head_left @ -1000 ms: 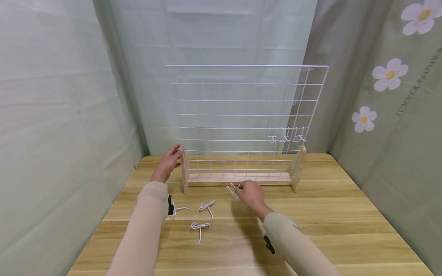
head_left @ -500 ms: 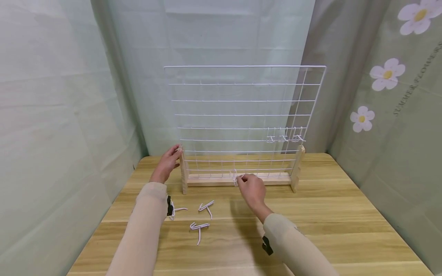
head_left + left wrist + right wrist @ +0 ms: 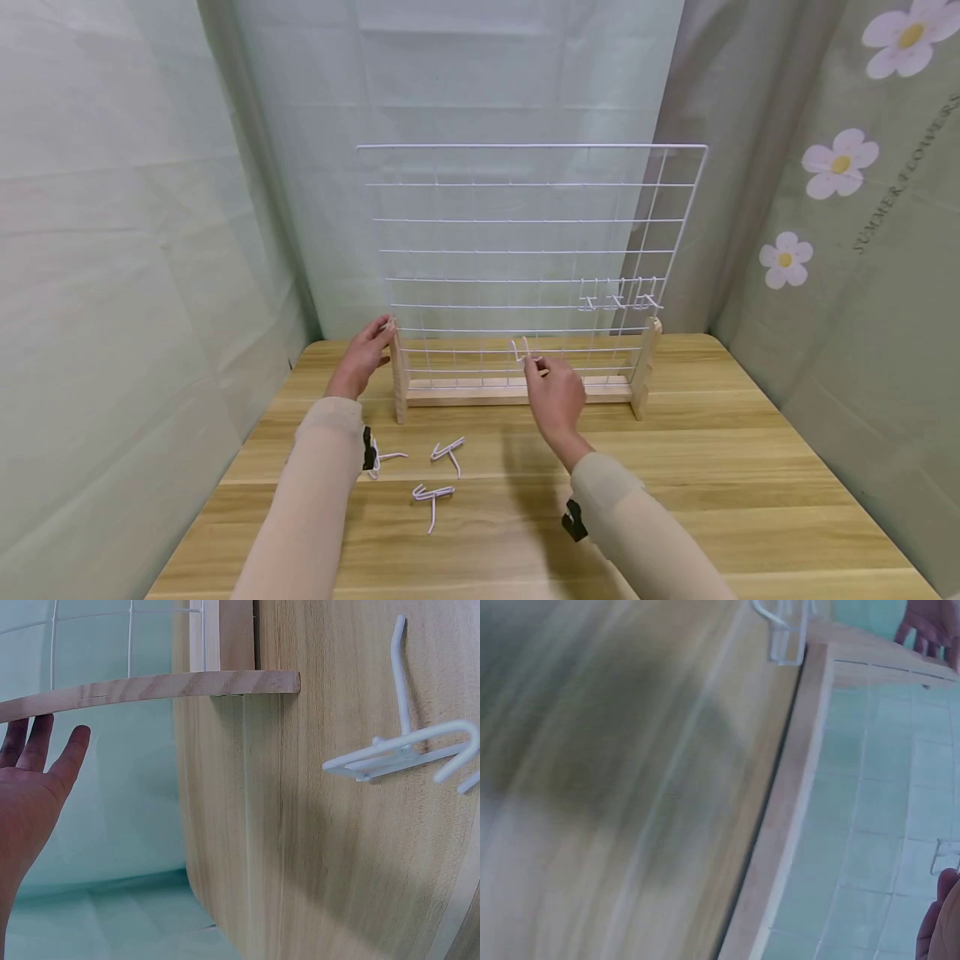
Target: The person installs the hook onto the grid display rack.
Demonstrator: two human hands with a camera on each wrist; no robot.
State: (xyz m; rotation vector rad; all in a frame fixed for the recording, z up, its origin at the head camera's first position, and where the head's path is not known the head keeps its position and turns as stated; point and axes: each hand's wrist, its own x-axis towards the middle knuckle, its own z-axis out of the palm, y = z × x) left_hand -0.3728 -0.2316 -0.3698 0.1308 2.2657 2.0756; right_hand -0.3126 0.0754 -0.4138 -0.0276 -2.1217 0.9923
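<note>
My right hand [image 3: 557,396] pinches a white wire hook [image 3: 526,344] by its lower part, its two bent prongs pointing up. The hook is in front of the lower rows of a white wire grid panel [image 3: 525,251]. In the right wrist view, part of that hook shows at the right edge above the fingertips. My left hand [image 3: 363,358] touches the left wooden post [image 3: 401,379] of the grid's stand near its top. Its fingers lie extended against the post's outer side in the left wrist view. Several hooks [image 3: 617,302] hang on the grid at the right.
Three loose wire hooks lie on the wooden table: one in front [image 3: 432,493], one behind it [image 3: 448,451], and one partly hidden by the left sleeve [image 3: 393,456]. A right post [image 3: 647,367] and base bar [image 3: 465,393] complete the stand. Fabric curtains [image 3: 150,250] surround the table.
My right hand has lifted the hook from low in front of the base bar up to the grid's lower rows, turning its prongs upright. The left hand stays at the post.
</note>
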